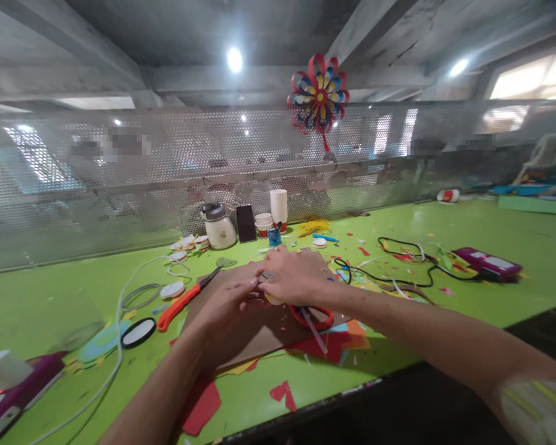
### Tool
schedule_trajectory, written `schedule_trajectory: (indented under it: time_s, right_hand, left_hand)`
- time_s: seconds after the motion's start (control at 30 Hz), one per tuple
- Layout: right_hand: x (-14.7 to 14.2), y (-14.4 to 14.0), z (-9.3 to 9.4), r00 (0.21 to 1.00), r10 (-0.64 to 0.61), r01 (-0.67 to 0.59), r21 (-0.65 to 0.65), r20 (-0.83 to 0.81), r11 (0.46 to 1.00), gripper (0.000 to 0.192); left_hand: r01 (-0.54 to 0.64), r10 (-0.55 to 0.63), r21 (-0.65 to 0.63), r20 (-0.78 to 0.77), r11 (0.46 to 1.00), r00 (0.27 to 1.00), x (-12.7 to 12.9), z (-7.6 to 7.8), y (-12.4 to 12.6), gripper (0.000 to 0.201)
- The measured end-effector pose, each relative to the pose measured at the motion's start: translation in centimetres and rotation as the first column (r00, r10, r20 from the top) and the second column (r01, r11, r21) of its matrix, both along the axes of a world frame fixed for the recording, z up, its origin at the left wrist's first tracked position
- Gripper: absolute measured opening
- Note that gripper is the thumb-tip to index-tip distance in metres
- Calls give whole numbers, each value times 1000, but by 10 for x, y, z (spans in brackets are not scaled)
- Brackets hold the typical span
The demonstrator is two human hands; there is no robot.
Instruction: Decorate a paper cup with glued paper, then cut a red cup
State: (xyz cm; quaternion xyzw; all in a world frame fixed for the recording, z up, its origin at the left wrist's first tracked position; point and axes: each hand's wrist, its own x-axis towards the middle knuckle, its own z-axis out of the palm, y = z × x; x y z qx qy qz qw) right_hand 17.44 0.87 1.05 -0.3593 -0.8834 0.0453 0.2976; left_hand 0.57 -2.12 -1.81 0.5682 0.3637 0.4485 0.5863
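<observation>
Left hand (235,295) and right hand (293,272) half-curl, contents hidden; I'd take the stiff-looking red handle (327,322) by its loop, near the cardboard's (252,343) right edge.

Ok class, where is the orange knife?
In the head view, the knife lies left of centre, at the left edge of the board, its handle end beside the black-rimmed disc.

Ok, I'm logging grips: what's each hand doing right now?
Left hand: partly curled; holding can't be told.
Right hand: curled above the board; any grip hidden.
</observation>
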Motion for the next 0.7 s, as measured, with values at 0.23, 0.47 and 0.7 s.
schedule_trajectory:
  time_s: [0.23,0.47,0.7]
  right_hand:
    - [-10,7,7,994,44,-66,-239,-99,969,14]
    - [-5,17,9,979,44,-142,-511,-198,848,17]
    - [-5,17,7,961,-2,-156,-547,-278,823,19]
  left_hand:
    - [-22,24,-49,35,999,999,-5,1,2,23]
    - [-6,8,-94,20,996,1000,-5,2,-1,29]
    - [-4,2,-88,-20,996,1000,-2,5,-2,31]
